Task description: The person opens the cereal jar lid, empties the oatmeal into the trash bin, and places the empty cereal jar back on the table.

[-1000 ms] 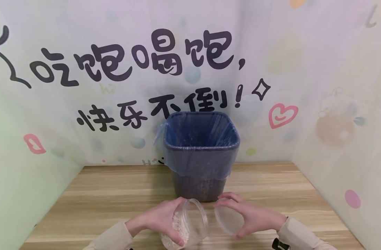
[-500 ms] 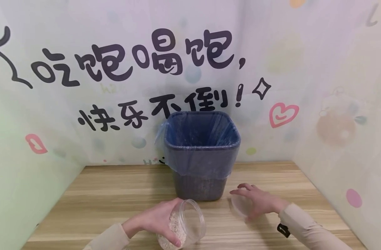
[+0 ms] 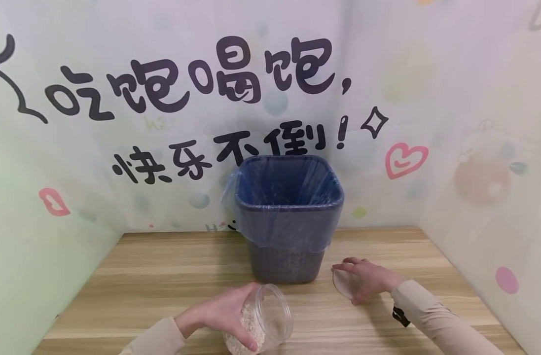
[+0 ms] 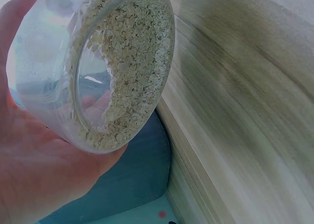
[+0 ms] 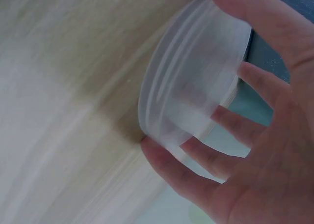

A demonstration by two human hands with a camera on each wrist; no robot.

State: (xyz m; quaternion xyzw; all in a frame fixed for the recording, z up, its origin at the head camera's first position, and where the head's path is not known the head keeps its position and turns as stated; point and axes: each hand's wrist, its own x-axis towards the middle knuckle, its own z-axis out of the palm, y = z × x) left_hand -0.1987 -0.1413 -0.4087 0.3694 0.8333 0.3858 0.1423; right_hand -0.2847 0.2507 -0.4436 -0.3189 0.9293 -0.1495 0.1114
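Left-hand grip: The plastic jar is grasped by the left hand (image 3: pixel 226 311), its body held between thumb and fingers.
Jar: The clear jar (image 3: pixel 277 311) is held tilted at the near edge of the scene, left of centre, its uncovered mouth turned to the right.
Jar contents: Rolled oats (image 3: pixel 251 323) are seen in the head view as a pale mass at the jar's lower left. In the left wrist view single flakes can be made out, spread over much of the base, with a part left bare through which the inside is seen.
Right-hand grip: The lid is grasped at its rim by the right hand (image 3: pixel 370 281), the digits set apart around the edge.
Lid: The translucent lid (image 3: pixel 342 284) is held on edge over the right side, well apart from the jar. In the head view only a plain disc is shown; by the right wrist view the ridged side is revealed. Whether the tabletop is touched cannot be told.
Sleeves: Both forearms are covered by beige sleeves (image 3: pixel 425 301); a black fitting (image 3: pixel 401 316) is seen below the right one.
Bin: A dark blue bin (image 3: pixel 288 267) is stood upright beyond the hands, lined with a thin plastic bag (image 3: pixel 288 227) folded over its rim. Its inside is shown by the head view alone.
Tabletop: All is set on or above a wood-grain tabletop (image 3: pixel 172 271).
Far wall: The far wall is marked with bold black Chinese lettering (image 3: pixel 237 70), and a pink heart (image 3: pixel 407 160) is printed right of the bin.
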